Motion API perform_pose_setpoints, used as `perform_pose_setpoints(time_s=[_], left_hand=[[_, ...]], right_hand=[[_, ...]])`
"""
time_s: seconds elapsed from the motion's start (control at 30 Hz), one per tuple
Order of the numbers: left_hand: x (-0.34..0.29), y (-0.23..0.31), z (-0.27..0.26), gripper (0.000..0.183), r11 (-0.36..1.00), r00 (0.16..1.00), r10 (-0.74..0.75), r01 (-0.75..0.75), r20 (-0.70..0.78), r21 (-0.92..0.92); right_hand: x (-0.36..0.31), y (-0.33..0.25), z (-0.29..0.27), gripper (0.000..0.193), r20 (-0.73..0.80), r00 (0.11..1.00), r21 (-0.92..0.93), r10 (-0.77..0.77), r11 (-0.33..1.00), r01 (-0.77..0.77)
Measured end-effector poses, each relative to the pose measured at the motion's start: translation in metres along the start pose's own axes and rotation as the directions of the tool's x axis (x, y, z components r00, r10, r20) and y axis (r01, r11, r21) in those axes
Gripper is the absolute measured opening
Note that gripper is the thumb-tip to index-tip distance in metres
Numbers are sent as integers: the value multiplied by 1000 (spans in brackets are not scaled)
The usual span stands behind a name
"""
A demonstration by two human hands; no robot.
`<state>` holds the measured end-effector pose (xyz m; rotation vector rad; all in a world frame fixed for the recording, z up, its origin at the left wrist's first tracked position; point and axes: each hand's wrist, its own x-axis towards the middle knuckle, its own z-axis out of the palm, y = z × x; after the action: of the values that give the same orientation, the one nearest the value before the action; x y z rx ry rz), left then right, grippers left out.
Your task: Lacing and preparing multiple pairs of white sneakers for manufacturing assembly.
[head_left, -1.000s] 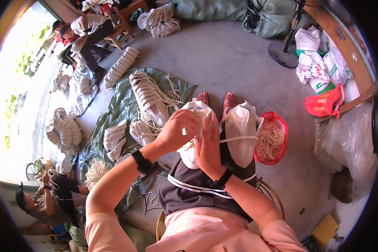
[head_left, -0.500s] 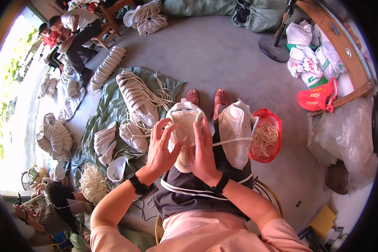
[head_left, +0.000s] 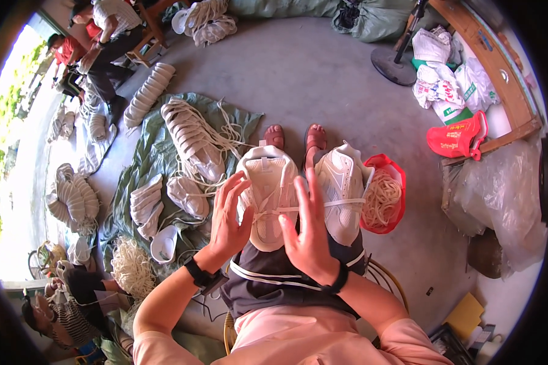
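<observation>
On my lap rest two off-white sneakers, a left one [head_left: 265, 236] and a right one [head_left: 345, 220], toes toward me. A white lace [head_left: 347, 202] runs across both, passing behind my right fingers. My left hand [head_left: 230, 220] is at the left sneaker's left side, its fingers stretched out; they seem to touch the side. My right hand [head_left: 311, 238] is between the two sneakers with thumb and fingers apart, next to the left sneaker's right edge. Neither hand holds anything. The left sneaker's tongue and eyelet area are in plain sight.
Right of my legs stands a red container [head_left: 400, 213] of loose white laces. Left, a green sheet [head_left: 146, 146] bears bundled shoes [head_left: 186, 131] and a white bowl [head_left: 164, 244]. A lace pile [head_left: 132, 267] lies nearby. Other people sit at left; plastic bags [head_left: 441, 85] lie far right.
My right hand has drawn back from the left sneaker toward the right, its fingers spreading. The left hand has shifted slightly outward. The lace across the left sneaker now shows more fully.
</observation>
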<state>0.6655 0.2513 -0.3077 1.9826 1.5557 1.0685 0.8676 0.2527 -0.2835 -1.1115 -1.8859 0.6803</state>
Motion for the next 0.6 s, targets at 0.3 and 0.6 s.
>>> perform_pose_setpoints(time_s=[0.3,0.6], left_hand=[[-3,-8,-6,58,999,1000,-24,23,15,47],[-2,-12,-8,59,999,999,-34,34,15,-9]], right_hand=[[22,94,-85,98,-280,874,-221,398,859,-462],[21,133,-78,126,64,730,224,681,703,-675]])
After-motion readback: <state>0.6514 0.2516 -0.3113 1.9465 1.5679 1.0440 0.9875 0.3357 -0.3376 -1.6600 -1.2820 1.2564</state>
